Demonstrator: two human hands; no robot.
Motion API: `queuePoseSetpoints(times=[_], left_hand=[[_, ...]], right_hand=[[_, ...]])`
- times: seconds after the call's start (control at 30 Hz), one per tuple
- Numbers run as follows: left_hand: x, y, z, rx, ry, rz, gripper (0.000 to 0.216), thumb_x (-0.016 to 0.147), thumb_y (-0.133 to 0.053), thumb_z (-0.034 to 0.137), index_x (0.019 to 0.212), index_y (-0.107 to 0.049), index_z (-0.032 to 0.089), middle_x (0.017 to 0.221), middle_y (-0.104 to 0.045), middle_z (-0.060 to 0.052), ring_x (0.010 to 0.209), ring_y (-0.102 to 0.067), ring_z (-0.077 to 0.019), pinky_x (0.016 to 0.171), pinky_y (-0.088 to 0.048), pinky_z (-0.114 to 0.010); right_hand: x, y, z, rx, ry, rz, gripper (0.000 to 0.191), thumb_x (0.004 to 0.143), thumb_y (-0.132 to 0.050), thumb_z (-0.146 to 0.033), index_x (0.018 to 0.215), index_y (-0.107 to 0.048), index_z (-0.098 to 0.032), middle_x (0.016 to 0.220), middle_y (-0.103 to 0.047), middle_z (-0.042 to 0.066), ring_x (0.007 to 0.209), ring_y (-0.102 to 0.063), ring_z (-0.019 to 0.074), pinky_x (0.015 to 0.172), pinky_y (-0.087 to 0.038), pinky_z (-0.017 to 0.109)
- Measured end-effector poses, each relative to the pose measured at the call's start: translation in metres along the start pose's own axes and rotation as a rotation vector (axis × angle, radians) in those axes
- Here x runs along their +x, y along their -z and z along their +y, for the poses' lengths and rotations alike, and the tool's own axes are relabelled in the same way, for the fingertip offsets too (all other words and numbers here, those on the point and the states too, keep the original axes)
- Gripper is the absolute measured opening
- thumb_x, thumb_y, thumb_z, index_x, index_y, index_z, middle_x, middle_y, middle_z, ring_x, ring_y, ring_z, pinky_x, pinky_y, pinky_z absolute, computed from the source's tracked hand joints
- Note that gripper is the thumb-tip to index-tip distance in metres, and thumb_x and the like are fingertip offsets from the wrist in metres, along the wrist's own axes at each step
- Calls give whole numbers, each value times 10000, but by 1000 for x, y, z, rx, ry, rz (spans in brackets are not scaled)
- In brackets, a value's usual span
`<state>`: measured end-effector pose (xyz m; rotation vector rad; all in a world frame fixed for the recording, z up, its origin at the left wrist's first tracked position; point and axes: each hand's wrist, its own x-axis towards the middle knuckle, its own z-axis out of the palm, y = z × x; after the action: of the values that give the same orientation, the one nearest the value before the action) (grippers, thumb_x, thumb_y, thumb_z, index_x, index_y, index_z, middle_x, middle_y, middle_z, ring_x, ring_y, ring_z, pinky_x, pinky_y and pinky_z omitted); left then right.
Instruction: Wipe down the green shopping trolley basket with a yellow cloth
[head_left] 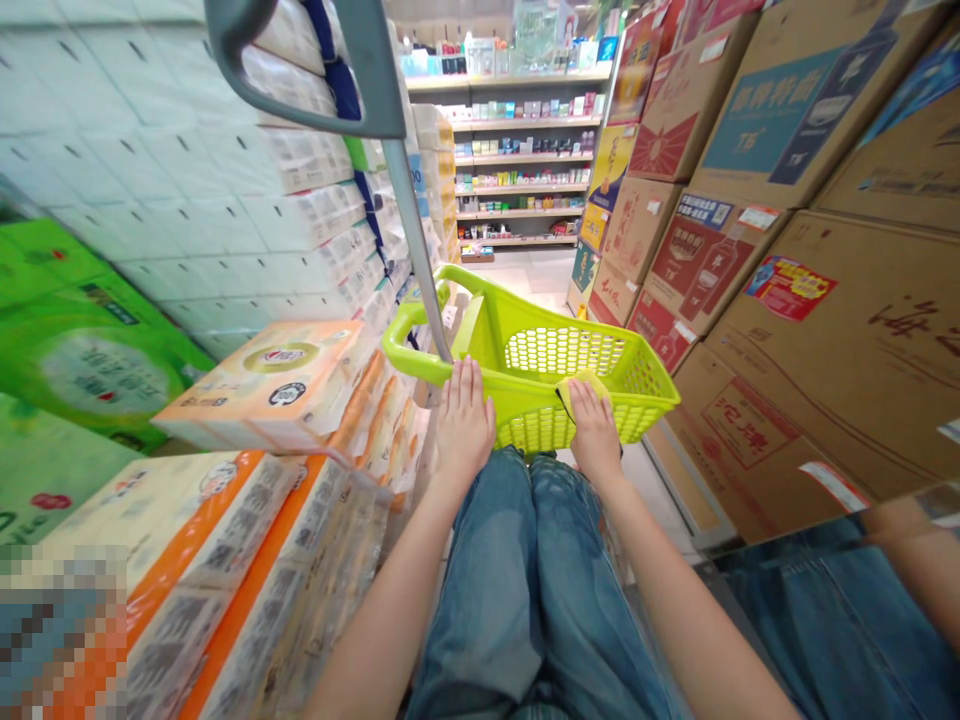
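- The left hand (465,420) lies flat on the near rim of a lime-green shopping basket (637,375), palm down. Its fingers are straight and close together and grip nothing.
- The right hand (596,432) rests on the same rim, further right. Its fingers are bent over a small yellow cloth (579,384) and press it against the rim. Whether they pinch the cloth or only lie on it I cannot tell.
- The basket stands on the floor of a shop aisle, just ahead of the person's knees in blue jeans (525,570). Its mesh walls are in view.
- A grey handle pole (409,200) rises from the basket's near left corner, just beside the left hand, up to a grey grip (300,110) at the top of the view.
- To the left, orange and white packs of tissue paper (277,385) are stacked near the basket, with green packs (82,350) and white packs (187,200) beyond them.
- To the right stands a wall of brown cardboard boxes (847,340), close beside the basket.
- Shelves of goods (525,160) cross the far end of the aisle.
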<state>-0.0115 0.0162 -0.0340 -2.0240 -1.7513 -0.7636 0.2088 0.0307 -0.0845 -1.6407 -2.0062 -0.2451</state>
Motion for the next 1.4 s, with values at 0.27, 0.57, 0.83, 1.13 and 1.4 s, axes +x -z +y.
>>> queuePoseSetpoints(times=[0.27, 0.57, 0.83, 1.13, 1.4], left_hand=[[0, -1, -2, -7, -9, 5, 633, 945, -350, 225, 1535, -175, 76, 1605, -242, -117, 1500, -161, -238, 1209, -221, -435], [0, -1, -3, 21, -16, -16, 630, 923, -358, 201, 1520, -220, 50, 1598, -258, -130, 1499, -161, -238, 1210, -215, -423], [-1, 2, -2, 6, -21, -4, 661, 906, -372, 181, 1530, -187, 67, 1600, -253, -134, 1499, -167, -234, 1206, -221, -431], [-1, 1, -2, -9, -20, 7, 646, 914, -360, 177, 1528, -198, 59, 1596, -265, -128, 1495, -185, -240, 1205, -222, -435], [0, 1, -1, -18, -11, -5, 646, 910, -363, 171, 1523, -203, 48, 1599, -254, -134, 1500, -161, -238, 1207, -220, -436]], right_hand=[[-1, -1, -10, -4, -162, 22, 753, 752, -380, 12, 1491, -345, -129, 1537, -400, 96, 1441, -310, 248, 1171, -269, 493], [42, 15, -114, 242, 141, -93, 702, 805, -399, -44, 1498, -338, -140, 1554, -376, 69, 1447, -300, 221, 1192, -238, 440], [29, 6, -83, 209, 146, -47, 853, 685, -382, 38, 1514, -296, -141, 1563, -362, 54, 1458, -273, 178, 1208, -205, 412], [-1, -1, 3, 9, 0, 10, 798, 722, -373, 31, 1498, -329, -151, 1528, -420, 60, 1437, -320, 204, 1180, -270, 441], [3, -2, -23, 19, -175, -9, 826, 687, -401, 20, 1499, -321, -106, 1548, -381, 102, 1453, -283, 247, 1179, -275, 477]])
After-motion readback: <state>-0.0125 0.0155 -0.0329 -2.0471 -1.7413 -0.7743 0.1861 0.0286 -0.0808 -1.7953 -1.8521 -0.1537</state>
